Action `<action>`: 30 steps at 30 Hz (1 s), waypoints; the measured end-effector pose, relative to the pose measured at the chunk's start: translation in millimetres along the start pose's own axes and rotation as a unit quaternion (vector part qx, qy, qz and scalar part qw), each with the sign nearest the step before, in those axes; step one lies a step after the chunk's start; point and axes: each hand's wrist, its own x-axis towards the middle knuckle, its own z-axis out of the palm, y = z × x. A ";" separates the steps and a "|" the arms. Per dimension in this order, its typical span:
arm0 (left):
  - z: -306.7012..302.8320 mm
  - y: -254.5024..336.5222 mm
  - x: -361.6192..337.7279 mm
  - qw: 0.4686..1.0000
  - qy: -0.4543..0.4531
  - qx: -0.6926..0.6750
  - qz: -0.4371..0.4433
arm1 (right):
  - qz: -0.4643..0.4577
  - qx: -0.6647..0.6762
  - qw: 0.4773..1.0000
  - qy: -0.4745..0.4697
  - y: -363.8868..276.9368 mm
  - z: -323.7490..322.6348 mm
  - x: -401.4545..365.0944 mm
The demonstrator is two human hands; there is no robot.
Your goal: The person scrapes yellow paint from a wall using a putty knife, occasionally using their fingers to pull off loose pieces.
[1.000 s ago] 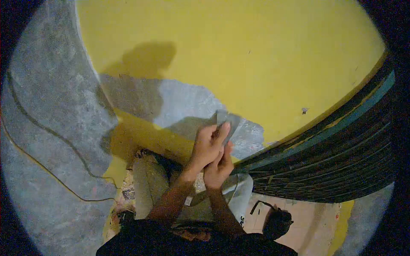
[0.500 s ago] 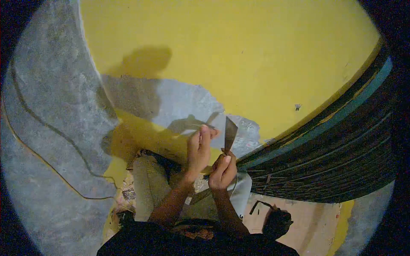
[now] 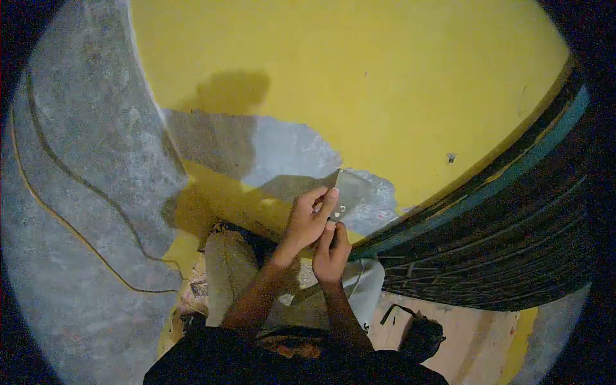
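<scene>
A flat grey scraper blade [image 3: 356,194] points up and away from me in front of the wall, with a few pale spots near its base. My right hand [image 3: 332,255] is closed round the scraper's lower end. My left hand [image 3: 309,219] is pinched at the blade's left edge, thumb and forefinger touching it near the base. Behind the blade, a grey bare patch [image 3: 292,149] with a ragged edge shows in the yellow wall [image 3: 410,83].
A cable [image 3: 80,240] runs down the grey wall at left. The dark ribbed surface [image 3: 475,256] with a teal edge curves along the right. A black object with a strap [image 3: 422,339] lies at lower right, near my knees.
My left hand has moved right onto the scraper. The blade has turned so that its broad face shows. The view has shifted slightly.
</scene>
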 end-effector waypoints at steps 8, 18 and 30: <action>8.5 7.7 3.2 0.980 -0.051 -0.159 -0.104 | -0.033 0.042 0.997 0.052 8.1 10.3 -4.2; 10.6 14.5 6.4 0.957 -0.065 -0.217 -0.180 | -0.019 0.128 0.989 0.070 29.9 22.4 -11.0; 6.4 61.7 34.5 0.981 -0.019 -0.189 -0.044 | -0.080 -0.003 0.997 0.008 -35.6 -14.3 49.2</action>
